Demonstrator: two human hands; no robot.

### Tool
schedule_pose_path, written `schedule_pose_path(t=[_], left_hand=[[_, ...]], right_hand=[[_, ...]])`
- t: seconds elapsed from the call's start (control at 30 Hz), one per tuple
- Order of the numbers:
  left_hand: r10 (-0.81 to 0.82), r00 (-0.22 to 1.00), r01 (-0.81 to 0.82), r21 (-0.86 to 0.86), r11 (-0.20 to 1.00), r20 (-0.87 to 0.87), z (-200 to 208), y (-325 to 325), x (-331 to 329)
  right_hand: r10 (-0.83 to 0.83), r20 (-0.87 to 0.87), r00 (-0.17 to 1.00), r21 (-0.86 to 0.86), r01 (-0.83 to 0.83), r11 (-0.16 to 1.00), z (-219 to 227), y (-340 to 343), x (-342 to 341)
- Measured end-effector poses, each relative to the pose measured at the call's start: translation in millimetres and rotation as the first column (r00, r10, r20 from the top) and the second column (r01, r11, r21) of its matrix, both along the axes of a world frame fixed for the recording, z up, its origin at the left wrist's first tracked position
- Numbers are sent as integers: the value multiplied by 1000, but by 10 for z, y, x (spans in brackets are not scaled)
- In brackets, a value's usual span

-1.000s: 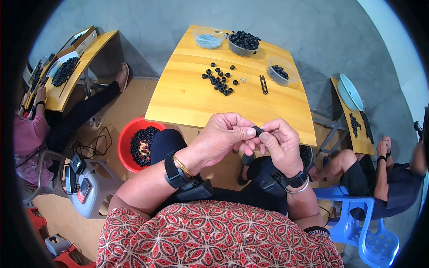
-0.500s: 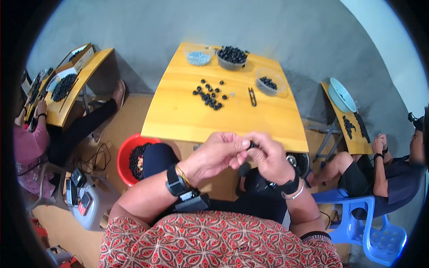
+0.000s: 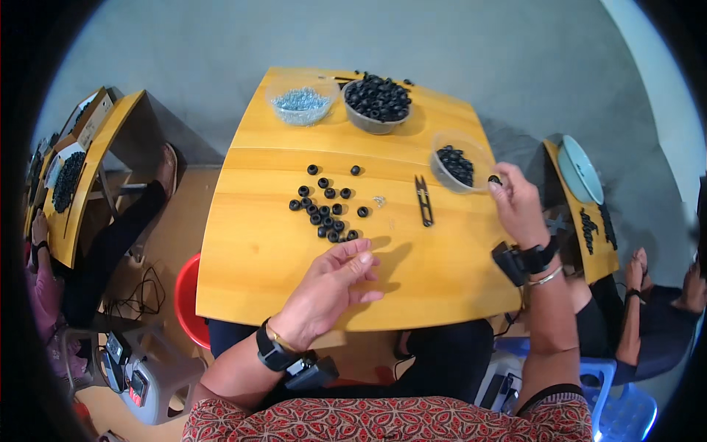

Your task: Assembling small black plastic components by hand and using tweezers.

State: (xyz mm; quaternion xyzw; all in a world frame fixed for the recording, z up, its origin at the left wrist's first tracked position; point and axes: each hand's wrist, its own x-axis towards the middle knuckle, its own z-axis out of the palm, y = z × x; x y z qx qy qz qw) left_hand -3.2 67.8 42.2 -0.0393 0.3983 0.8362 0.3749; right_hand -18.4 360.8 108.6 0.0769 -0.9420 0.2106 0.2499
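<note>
My right hand (image 3: 521,210) is raised at the table's right side, thumb and fingers pinching a small round black piece (image 3: 494,179). Just left of it stands a clear plastic bowl (image 3: 482,157) with small black parts (image 3: 456,165) in it. Over the table's near middle, my left hand (image 3: 328,291) has its fingers loosely curved and apart, and nothing shows in them. Its fingertips are close to a loose group of round black pieces with holes (image 3: 325,211). Black thread snips (image 3: 424,201) lie between the two hands, with a few tiny pale bits (image 3: 378,200) to their left.
A bowl heaped with black pieces (image 3: 377,98) and a clear bowl of bluish small parts (image 3: 300,104) stand at the back of the yellow table (image 3: 250,280). A red basin (image 3: 188,302) is below its left edge. People sit at side tables left and right.
My hands have parted. The right hand has moved right and up with a black piece; the left now reaches over the table near the pieces. The view has shifted closer to the tabletop.
</note>
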Motion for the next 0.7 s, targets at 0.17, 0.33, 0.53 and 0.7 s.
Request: schedule_pose_path(t=[0.17, 0.33, 0.53, 0.7], left_hand=[[-61, 994, 62, -3, 998, 92, 6, -118, -178], [-79, 988, 64, 114, 991, 131, -105, -154, -196], [-27, 1000, 28, 106, 994, -8, -193, -140, -140], [14, 1000, -13, 61, 998, -7, -187, -72, -95]], right_hand=[[-3, 179, 984, 91, -14, 996, 71, 151, -457], [176, 378, 909, -201, -106, 974, -64, -18, -403], [322, 507, 800, -287, -197, 938, -176, -228, 503], [275, 570, 775, -307, -110, 945, -532, -260, 1093]])
